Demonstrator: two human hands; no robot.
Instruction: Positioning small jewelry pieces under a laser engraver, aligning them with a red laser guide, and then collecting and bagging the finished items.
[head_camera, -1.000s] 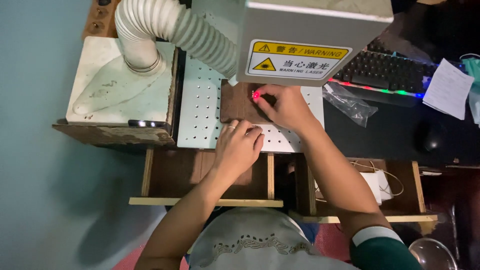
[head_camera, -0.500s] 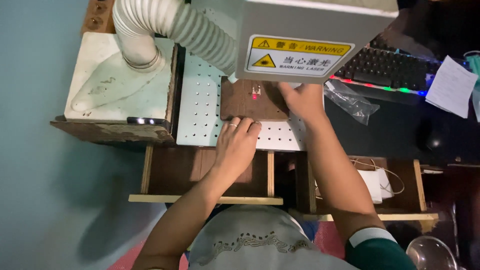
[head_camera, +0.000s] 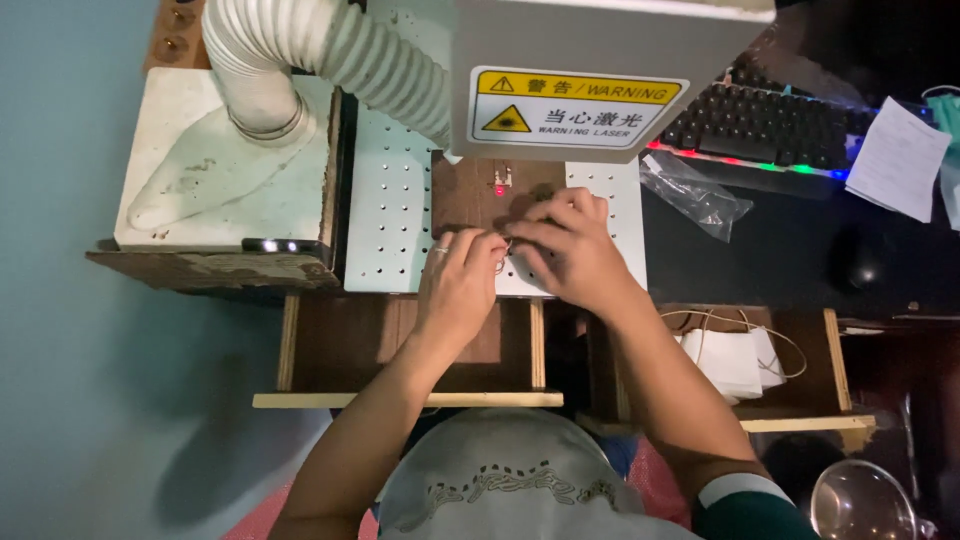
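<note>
I see my left hand (head_camera: 462, 282) and right hand (head_camera: 568, 248) side by side, touching at the fingertips, on the near edge of a board (head_camera: 472, 195) that lies on the perforated plate (head_camera: 388, 200). The laser head (head_camera: 600, 70) hangs above the board's far side. Left of the plate sits a box (head_camera: 215, 190), and a ribbed hose (head_camera: 330, 45) rises from it across to the head. Right of the plate lies a plastic bag (head_camera: 695, 192); behind it a keyboard (head_camera: 765, 125), with a paper sheet (head_camera: 898, 160) further right. A mouse (head_camera: 858, 262) rests nearer me. Below the plate, a drawer (head_camera: 405, 350) stands pulled out.
</note>
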